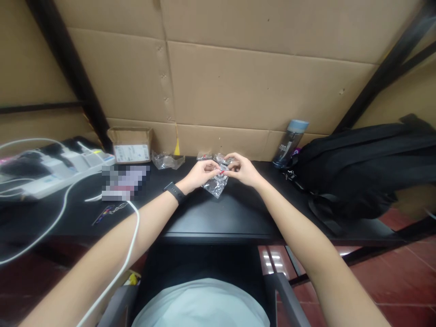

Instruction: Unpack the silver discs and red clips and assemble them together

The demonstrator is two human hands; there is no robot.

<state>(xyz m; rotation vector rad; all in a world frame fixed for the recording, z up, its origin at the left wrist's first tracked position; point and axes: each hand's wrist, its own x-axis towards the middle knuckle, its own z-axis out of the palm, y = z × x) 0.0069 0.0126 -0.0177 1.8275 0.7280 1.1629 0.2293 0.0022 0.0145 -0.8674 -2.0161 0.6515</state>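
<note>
Both my hands meet over the middle of the black table [211,218]. My left hand [200,174] and my right hand [242,169] each pinch a small silvery plastic bag [216,185] that hangs crumpled between them just above the tabletop. Something small and red shows at the fingertips; I cannot make out what it is. A black band sits on my left wrist [175,192]. Another clear plastic bag [166,160] lies behind my left hand, near the wall.
A small open cardboard box [131,144] stands at the back left. A white power strip [51,170] with plugs and white cables [132,245] fills the left side. A water bottle [289,141] and a black backpack [361,165] occupy the right. Cardboard sheets line the wall.
</note>
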